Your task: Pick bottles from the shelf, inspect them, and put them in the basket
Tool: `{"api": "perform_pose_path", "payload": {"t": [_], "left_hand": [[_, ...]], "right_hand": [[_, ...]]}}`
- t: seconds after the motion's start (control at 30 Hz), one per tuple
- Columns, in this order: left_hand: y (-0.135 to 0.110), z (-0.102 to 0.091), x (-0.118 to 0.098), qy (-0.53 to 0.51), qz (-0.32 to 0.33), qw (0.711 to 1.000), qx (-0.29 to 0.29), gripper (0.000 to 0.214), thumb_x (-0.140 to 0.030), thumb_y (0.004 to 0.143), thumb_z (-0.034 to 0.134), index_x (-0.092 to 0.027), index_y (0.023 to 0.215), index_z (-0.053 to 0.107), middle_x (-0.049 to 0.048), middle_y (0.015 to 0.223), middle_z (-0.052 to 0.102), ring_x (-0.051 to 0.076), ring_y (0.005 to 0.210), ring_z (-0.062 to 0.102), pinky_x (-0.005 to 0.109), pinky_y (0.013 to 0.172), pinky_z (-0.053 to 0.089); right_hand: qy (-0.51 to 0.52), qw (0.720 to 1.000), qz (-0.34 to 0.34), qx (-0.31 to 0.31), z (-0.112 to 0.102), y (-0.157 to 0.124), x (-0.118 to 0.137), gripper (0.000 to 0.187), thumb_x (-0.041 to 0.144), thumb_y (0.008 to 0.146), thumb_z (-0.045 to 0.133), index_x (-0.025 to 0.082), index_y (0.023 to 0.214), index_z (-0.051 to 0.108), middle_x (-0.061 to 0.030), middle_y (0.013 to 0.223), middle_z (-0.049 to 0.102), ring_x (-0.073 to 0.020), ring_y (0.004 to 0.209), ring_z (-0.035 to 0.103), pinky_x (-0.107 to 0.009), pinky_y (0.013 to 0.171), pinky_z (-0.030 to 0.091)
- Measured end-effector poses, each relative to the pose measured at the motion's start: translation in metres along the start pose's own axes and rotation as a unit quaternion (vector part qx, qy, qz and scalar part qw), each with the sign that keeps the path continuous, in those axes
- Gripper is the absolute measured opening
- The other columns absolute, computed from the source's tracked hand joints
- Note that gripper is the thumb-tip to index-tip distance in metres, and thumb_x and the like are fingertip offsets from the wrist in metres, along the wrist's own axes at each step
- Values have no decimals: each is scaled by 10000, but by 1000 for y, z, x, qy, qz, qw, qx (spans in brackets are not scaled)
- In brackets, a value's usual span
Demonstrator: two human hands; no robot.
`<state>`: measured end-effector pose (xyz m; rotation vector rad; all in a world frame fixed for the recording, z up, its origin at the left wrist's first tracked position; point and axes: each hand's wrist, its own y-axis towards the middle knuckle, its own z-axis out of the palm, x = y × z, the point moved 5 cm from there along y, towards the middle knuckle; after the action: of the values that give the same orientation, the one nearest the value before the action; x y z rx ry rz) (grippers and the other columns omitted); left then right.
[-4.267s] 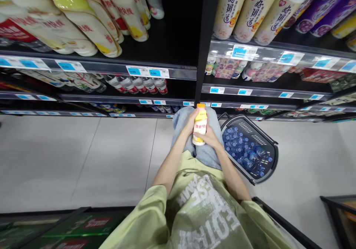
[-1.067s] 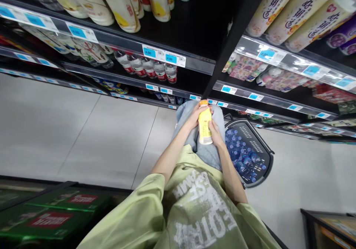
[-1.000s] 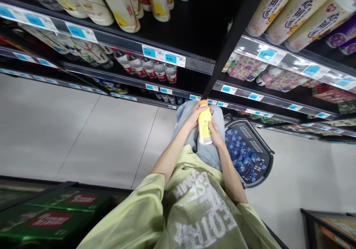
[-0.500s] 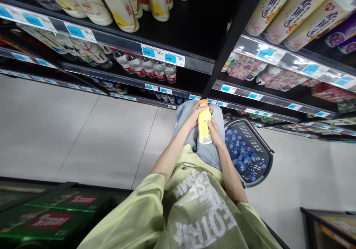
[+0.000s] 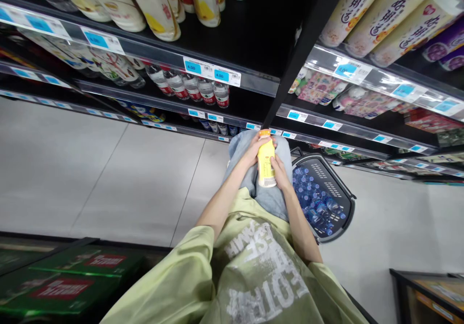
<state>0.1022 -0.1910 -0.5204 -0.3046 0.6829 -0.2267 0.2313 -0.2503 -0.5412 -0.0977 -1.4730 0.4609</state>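
Both of my hands hold a small yellow drink bottle (image 5: 266,162) with an orange cap, upright in front of my grey jeans. My left hand (image 5: 253,151) wraps its upper left side near the cap. My right hand (image 5: 279,171) grips its lower right side. The bottle's yellow side with small print faces me. Just to the right, on the floor, stands a black shopping basket (image 5: 338,183) filled with several blue-capped water bottles.
Black store shelves (image 5: 232,77) with blue price tags run across the top, stocked with large cream drink bottles, small water bottles and colourful packs. A black upright post (image 5: 295,58) divides the shelves. Green cartons (image 5: 68,278) lie at lower left, a dark rack edge (image 5: 427,290) at lower right.
Since 4.3 s ago the bottle has been turned, so its yellow printed side faces me instead of the cream label, and the view has tilted. Over the last second, almost nothing moves.
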Motion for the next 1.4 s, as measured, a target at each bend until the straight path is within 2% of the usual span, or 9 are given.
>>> {"api": "perform_pose_path", "payload": {"t": [0.13,0.27,0.47,0.57,0.7,0.8,1.0,1.17,1.4], "left_hand": [[-1,1,-1,1,3,1000,6,553,-283,745,899,-190,1230,649,10,878,797,237,797,804,314,709,565],[-1,0,-1,9,-3,1000,0,505,-271,772,864,-205,1230,663,14,902,804,246,820,807,322,714,576],[-2,1,-1,18,-9,1000,-6,485,-262,779,882,-217,1209,662,7,903,794,258,864,801,329,717,576],[-3,3,-2,16,-8,1000,-7,464,-233,809,877,-206,1212,648,5,877,774,255,874,793,339,763,577],[-3,2,-1,17,-8,1000,-11,469,-224,820,879,-201,1226,645,15,898,785,271,929,799,363,840,592],[-1,0,1,23,-7,1000,-4,575,-292,759,928,-198,1246,637,23,941,800,277,939,817,367,855,600],[3,-4,3,26,-3,1000,9,628,-328,737,939,-184,1268,635,25,954,817,249,879,823,337,813,603],[4,-5,4,17,-6,1000,10,586,-305,770,912,-198,1274,634,28,976,816,263,933,824,354,824,612],[4,-4,3,15,6,1000,16,620,-319,747,940,-187,1268,631,34,953,819,258,854,829,325,727,599]], "right_hand": [[18,1000,11,10,1,-2,1,756,716,815,859,269,1390,652,-83,1253,809,-326,1143,796,-435,889,713],[-5,1000,-1,14,1,-4,6,758,593,756,944,253,1361,638,-89,1275,805,-321,1154,792,-431,935,703],[18,999,22,26,3,-4,4,738,583,824,885,262,1420,591,-69,1239,821,-293,955,828,-441,866,710],[25,999,27,31,3,-4,1,755,592,848,859,266,1464,570,-70,1270,815,-283,930,829,-434,852,710],[26,999,23,35,2,-3,0,741,602,853,860,264,1451,583,-71,1267,816,-285,957,827,-426,850,710],[12,1000,6,26,1,-2,-1,707,631,855,863,252,1404,629,-77,1294,809,-294,1052,818,-427,939,700],[-25,999,-20,-21,-5,1,-6,782,836,949,657,240,1456,671,-88,1412,767,-309,1325,727,-437,1113,638],[-47,998,-29,-21,-5,3,-7,816,856,956,631,231,1480,670,-95,1435,754,-303,1337,718,-450,1157,608],[-52,998,-23,-15,-6,4,-11,809,852,962,621,235,1483,662,-100,1386,776,-321,1318,725,-480,1134,624]]}}
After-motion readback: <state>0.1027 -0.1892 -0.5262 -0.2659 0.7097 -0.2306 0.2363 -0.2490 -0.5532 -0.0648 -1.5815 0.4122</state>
